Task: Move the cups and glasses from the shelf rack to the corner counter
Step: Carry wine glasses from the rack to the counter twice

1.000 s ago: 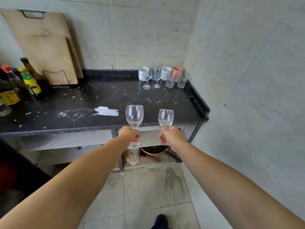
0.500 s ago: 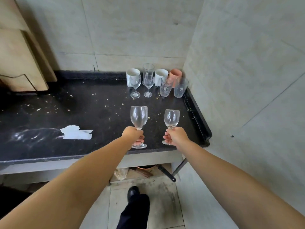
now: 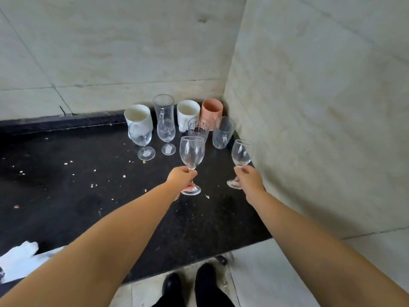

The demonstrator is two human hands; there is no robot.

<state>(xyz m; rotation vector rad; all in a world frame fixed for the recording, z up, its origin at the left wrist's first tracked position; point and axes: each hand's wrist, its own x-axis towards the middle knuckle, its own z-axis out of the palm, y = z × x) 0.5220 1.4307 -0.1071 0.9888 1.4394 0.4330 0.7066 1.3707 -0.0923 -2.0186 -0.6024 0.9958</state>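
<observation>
My left hand [image 3: 181, 179] grips the stem of a large clear wine glass [image 3: 191, 151], upright over the black corner counter [image 3: 88, 191]. My right hand [image 3: 249, 179] holds the stem of a smaller wine glass [image 3: 241, 152] close to the right wall. Behind them, in the corner, stand two white cups [image 3: 138, 115] [image 3: 188, 111], a pink cup [image 3: 211, 110], a tall clear glass [image 3: 163, 107], two tumblers [image 3: 198, 127] [image 3: 223, 132] and two small stemmed glasses [image 3: 141, 138] [image 3: 166, 135]. Whether the held glasses' feet touch the counter I cannot tell.
Tiled walls close the corner at the back and right. Crumbs are scattered over the counter. A crumpled white paper [image 3: 20, 260] lies at the counter's front left edge. My black shoes [image 3: 190, 284] stand on the floor tiles below.
I have stepped closer to the counter. Both hands have carried their wine glasses forward over the counter, toward the group of cups in the corner.
</observation>
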